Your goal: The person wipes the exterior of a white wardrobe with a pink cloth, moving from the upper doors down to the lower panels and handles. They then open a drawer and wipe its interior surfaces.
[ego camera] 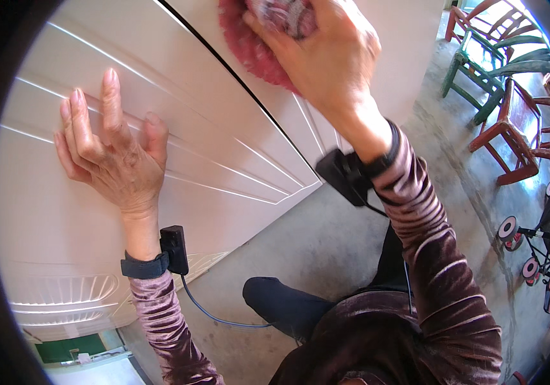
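Observation:
A large pale pinkish-white panelled surface (198,115), with moulded grooves and a dark seam, fills the upper left of the head view; it looks like a pair of doors. Over the part right of the seam, my right hand (333,53) grips a bunched pink-red cloth (255,57), partly hidden at the top edge and a little blurred. My left hand (116,139) is on the other side of the seam, fingers apart, holding nothing. It is against or just above the grooves; which one I cannot tell. A black strapped device sits on each wrist.
Wooden chairs, one green (477,62) and others reddish brown (520,130), stand at the right on the concrete floor (294,240). Below them is a wheeled frame, likely a stroller (544,236). A blue cable (222,320) runs from my left wrist towards my body.

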A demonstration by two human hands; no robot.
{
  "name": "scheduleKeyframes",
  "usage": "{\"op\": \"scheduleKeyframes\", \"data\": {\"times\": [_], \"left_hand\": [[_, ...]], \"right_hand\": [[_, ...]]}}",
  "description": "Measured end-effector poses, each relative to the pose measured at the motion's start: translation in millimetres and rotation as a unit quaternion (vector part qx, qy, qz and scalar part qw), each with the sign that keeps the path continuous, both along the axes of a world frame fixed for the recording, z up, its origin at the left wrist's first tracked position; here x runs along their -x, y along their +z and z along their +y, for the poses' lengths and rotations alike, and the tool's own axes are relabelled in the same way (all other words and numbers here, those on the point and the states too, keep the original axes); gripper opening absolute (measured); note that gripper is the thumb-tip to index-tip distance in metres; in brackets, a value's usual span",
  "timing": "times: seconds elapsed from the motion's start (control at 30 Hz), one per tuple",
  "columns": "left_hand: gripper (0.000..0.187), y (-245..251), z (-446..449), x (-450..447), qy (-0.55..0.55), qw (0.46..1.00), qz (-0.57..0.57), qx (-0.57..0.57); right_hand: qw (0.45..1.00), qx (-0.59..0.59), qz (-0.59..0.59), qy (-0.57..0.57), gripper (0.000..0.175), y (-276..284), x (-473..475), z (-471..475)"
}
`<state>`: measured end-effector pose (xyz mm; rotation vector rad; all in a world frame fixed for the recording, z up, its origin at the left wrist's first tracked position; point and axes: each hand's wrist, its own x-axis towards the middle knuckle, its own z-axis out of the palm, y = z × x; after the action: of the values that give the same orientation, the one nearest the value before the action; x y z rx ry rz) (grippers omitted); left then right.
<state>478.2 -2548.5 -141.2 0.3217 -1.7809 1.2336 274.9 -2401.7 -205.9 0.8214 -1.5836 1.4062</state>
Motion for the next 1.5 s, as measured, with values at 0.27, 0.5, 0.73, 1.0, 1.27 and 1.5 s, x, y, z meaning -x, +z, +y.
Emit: {"op": "scheduleKeyframes", "data": {"times": [0.27,0.5,0.73,1.0,1.27,1.5], "left_hand": [[0.048,0.7,-4.1,0.3,-0.041,0.999,0.004,-0.002],[0.048,0.4,-8.8,-1.3,-0.020,1.000,-0.008,0.012],[0.047,4.4,-15.3,-1.8,-0.053,0.997,-0.033,0.042],[0.046,2.9,-16.4,-1.3,-0.034,0.997,-0.038,0.058],[0.047,4.9,-21.5,-2.5,-0.038,0.995,-0.040,0.080],[0.049,2.8,-23.4,-0.2,-0.046,0.993,-0.053,0.095]], "right_hand": [[0.943,-0.058,-0.326,0.040,0.040,-219.6,-34.9,12.8],[0.886,-0.015,-0.449,0.115,0.037,-251.9,-35.0,31.5],[0.949,0.031,-0.311,0.037,0.039,-204.6,-0.5,12.5],[0.935,-0.012,-0.352,0.034,0.041,-240.7,-7.7,21.2],[0.873,-0.020,-0.486,0.038,0.054,-311.8,-14.8,20.0],[0.782,-0.036,-0.620,0.053,0.048,-402.8,-21.9,22.5]]}}
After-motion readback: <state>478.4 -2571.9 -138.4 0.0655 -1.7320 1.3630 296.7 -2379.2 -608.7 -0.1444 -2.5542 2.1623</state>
